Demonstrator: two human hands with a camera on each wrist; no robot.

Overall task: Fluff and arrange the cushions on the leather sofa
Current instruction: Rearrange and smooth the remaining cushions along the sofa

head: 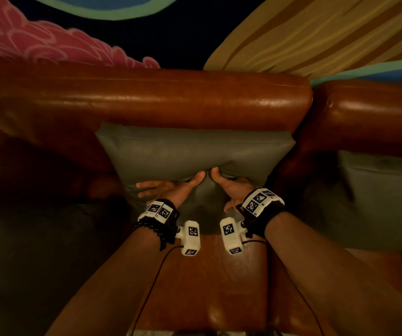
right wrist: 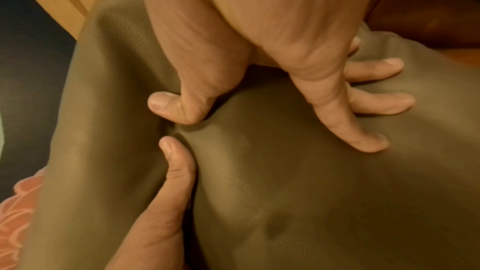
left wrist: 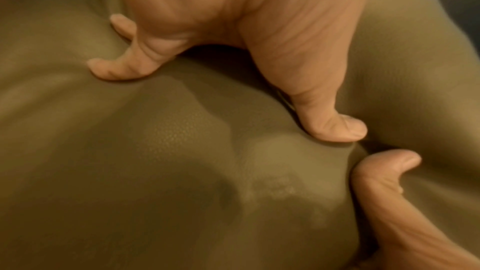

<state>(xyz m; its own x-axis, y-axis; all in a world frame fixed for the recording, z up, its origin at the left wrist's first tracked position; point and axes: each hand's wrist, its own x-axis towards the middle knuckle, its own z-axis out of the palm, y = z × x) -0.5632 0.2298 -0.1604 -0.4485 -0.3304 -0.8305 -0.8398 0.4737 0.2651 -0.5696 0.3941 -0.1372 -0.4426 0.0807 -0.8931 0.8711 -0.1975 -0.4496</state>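
The grey cushion (head: pixel 195 151) leans against the sofa (head: pixel 170 98) back at mid-frame, long side running left to right, and both the left hand (head: pixel 168 190) and right hand (head: pixel 233 187), equally near, press spread, straight fingers (right wrist: pixel 345 122) into its lower face, thumbs nearly touching.

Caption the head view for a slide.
Both hands, left and right, press a grey cushion against the brown sofa's back.

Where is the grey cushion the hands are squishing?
In the head view, the grey cushion leans against the brown sofa's backrest, centre frame, with both hands pressing its lower front.
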